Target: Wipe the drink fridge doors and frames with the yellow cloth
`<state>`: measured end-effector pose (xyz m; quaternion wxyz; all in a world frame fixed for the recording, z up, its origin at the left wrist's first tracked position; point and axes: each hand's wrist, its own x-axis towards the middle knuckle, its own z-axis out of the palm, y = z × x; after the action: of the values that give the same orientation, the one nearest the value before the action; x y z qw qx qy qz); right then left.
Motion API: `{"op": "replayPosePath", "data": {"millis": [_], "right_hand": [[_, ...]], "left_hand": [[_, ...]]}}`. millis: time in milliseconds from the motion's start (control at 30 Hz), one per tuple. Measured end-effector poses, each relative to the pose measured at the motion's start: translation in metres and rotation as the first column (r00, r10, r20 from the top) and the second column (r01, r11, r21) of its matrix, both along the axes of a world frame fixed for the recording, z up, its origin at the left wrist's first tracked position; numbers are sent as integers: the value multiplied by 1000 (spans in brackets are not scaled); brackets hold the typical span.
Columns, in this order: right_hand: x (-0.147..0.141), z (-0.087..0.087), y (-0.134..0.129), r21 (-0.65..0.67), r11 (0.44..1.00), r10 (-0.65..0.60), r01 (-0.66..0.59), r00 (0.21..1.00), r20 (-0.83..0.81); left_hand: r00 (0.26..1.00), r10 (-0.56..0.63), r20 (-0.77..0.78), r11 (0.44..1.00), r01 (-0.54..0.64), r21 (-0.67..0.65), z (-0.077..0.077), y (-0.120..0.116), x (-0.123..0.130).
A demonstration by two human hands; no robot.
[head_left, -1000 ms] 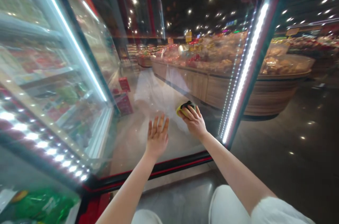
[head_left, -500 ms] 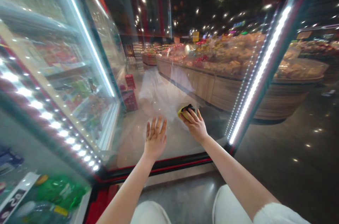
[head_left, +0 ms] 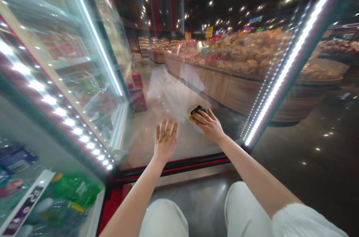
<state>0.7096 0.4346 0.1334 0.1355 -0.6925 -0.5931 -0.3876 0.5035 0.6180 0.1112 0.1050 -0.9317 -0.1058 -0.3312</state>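
Observation:
A glass door (head_left: 179, 136) of a lit display cooler stands open in front of me. My left hand (head_left: 166, 141) lies flat against its lower part, fingers spread, holding nothing. To its right, my right hand (head_left: 210, 125) presses a yellow and black cleaning cloth (head_left: 198, 110) onto the pane. The fingers cover much of the cloth, so its full shape is hidden. A faint reflection of a white top shows in the glass behind both hands.
Bright LED strips (head_left: 288, 68) run along the door frame and the cooler's edge. Green bottles (head_left: 74, 188) lie on a shelf at lower left, behind a price rail (head_left: 26, 203). Beyond the glass are red boxes (head_left: 138, 97) and a wood-sided produce stand (head_left: 204, 76).
My right hand and the cloth have turned slightly, the wrist shifting a little right and up. My left hand stays flat on the glass. The whole view has tilted a little.

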Motion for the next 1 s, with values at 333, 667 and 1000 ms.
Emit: {"op": "replayPosePath", "data": {"millis": [333,667,1000], "right_hand": [[6,0,3,222,953,-175,204,974,-145],[-3,14,30,328,931,-138,158,987,-85],[-14,4,17,98,994,40,-41,999,16]], "left_hand": [[998,39,-39,999,-41,-34,-9,7,-15],[995,79,-57,997,-80,-13,-16,8,-16],[987,148,-63,988,-150,-29,-10,6,-30]]}}
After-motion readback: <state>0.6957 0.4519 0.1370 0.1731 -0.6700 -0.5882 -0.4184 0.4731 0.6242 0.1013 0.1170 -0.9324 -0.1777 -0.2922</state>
